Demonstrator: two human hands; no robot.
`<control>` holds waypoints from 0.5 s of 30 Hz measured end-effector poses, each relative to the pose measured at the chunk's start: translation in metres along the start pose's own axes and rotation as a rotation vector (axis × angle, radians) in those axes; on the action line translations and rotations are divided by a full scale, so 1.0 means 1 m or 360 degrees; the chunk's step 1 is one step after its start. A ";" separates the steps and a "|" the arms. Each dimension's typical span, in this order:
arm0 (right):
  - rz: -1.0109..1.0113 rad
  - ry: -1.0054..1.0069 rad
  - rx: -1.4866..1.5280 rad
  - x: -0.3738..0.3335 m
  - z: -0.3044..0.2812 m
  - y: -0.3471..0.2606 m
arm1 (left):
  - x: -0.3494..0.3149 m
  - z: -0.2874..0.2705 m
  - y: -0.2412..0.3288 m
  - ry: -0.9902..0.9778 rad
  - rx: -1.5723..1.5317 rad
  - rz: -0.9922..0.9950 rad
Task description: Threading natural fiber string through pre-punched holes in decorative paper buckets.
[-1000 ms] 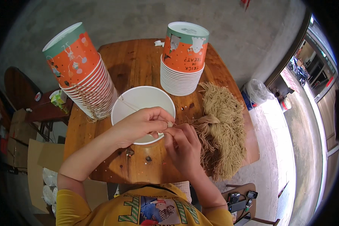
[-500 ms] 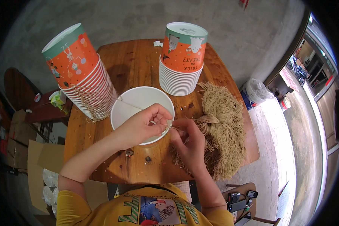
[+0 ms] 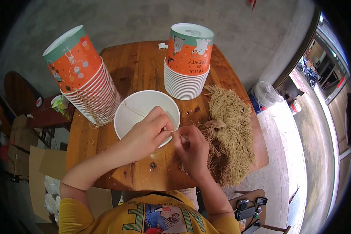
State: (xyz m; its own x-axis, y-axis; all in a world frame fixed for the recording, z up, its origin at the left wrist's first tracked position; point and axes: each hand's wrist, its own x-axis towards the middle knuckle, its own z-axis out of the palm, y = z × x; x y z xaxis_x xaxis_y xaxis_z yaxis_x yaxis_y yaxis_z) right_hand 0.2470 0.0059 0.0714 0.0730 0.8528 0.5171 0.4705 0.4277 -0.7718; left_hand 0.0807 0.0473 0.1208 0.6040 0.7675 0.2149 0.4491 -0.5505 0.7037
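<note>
A white-lined paper bucket (image 3: 126, 102) stands upright on the wooden table with its mouth toward me. From its left rim a thin beige cord (image 3: 132, 108) runs across the opening to my left hand (image 3: 150, 130). My left hand is over the bucket's near right side, its fingers closed on the cord. Close beside it, my right hand (image 3: 193, 146) pinches the cord near the right rim, and a short piece shows between the two hands. My fingers hide that part of the rim. A bundle of beige cords (image 3: 232, 136) lies right of my right hand.
Two stacks of upside-down orange and green paper buckets stand on the table (image 3: 136, 54): a leaning left stack (image 3: 84, 72) with cords draped over its rims, and a back right stack (image 3: 189, 60). An open cardboard box (image 3: 52, 162) is at lower left, a chair (image 3: 249, 210) at lower right.
The fingers of both hands have shifted slightly lower and closed in along the cord. A pale bit seen between the fingertips before is now hidden.
</note>
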 end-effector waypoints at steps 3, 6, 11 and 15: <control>-0.0221 0.0065 -0.0120 -0.004 0.003 0.007 | -0.002 0.005 0.005 0.0113 0.0117 0.0008; -0.0441 0.0113 -0.0260 -0.005 0.005 0.014 | -0.003 0.007 0.007 0.0172 0.0030 -0.0091; -0.0573 0.0146 -0.0350 -0.004 0.006 0.013 | -0.003 0.005 0.001 0.0136 -0.0278 -0.0301; -0.0563 0.0136 -0.0326 -0.005 0.006 0.013 | -0.002 0.006 -0.003 0.0121 -0.0460 -0.0267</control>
State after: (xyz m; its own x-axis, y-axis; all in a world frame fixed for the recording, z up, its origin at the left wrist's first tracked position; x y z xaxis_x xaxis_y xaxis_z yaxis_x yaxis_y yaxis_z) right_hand 0.2479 0.0090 0.0564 -0.0561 0.6325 0.7726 0.6441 0.6142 -0.4560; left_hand 0.0822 0.0458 0.1137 0.4821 0.8676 0.1221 0.3261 -0.3070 0.8941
